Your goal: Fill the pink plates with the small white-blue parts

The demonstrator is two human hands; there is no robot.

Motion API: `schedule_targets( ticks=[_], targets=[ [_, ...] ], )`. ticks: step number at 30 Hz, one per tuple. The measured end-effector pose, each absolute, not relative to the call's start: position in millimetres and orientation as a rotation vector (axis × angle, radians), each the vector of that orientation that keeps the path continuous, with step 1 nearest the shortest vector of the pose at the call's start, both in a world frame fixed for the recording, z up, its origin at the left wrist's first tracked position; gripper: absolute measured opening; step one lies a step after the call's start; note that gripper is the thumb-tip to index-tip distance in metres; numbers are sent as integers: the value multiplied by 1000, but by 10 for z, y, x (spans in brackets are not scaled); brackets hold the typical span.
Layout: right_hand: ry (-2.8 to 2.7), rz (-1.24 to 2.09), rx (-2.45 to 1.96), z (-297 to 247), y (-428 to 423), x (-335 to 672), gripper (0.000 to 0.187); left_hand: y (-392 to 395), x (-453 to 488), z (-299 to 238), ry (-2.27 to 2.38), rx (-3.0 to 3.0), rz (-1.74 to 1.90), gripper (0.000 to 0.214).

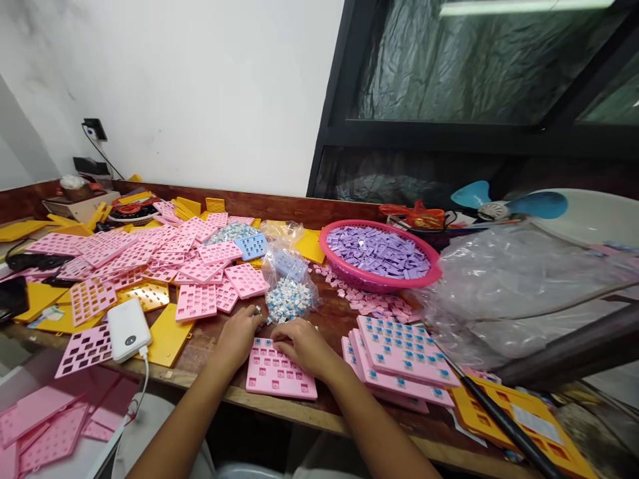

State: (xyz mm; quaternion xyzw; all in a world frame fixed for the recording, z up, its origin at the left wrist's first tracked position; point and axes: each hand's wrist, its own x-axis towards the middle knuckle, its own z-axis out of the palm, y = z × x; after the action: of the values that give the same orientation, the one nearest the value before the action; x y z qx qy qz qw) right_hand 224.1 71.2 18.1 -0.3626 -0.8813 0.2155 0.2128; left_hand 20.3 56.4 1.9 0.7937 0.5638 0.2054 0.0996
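Taking the pink panel (287, 394) as clock centre, with twelve o'clock pointing away from the person, it is lying flat on the wooden table (329, 326) near its front edge. The left hand (239, 336) is resting at eleven o'clock, its fingers bending inward beside a small blue-and-white piece; whether they are pinching it, I cannot tell. The right hand (304, 342) is curling over the panel's edge at one o'clock; its fingertips are partly hiding, so its opening and any hold are escaping confirmation.

The clear bag (289, 299) of small pieces is sitting at twelve, the stack of panels (389, 366) bearing blue pieces is standing at three, and the pink basket (384, 285) is showing at one, farther off.

In my judgement, the panel is presenting as light, stiff plastic, smooth enough for sliding. Its bare near margin at six and side edges at three and nine are offering the soundest hold, leaving the recesses clear.
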Motion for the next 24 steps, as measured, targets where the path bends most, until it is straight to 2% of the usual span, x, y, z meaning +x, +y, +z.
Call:
schedule_targets(
  ticks=[3,7,15,22,24],
  targets=[
    [-2341,690,-963,139,731,2183,19,559,196,30,1754,2327,590,26],
    [-2228,497,-1056,61,822,2067,17,522,156,33,1810,2284,615,24],
    [-2335,284,-1346,-62,937,1920,13,482,32,-23,1572,2160,732,33],
    [-2341,347,-1273,-21,919,2004,15,417,-59,16,1716,1976,866,11],
    [-2337,372,-1260,5,903,2054,15,350,-62,66,1682,1924,946,12]
  ],
)
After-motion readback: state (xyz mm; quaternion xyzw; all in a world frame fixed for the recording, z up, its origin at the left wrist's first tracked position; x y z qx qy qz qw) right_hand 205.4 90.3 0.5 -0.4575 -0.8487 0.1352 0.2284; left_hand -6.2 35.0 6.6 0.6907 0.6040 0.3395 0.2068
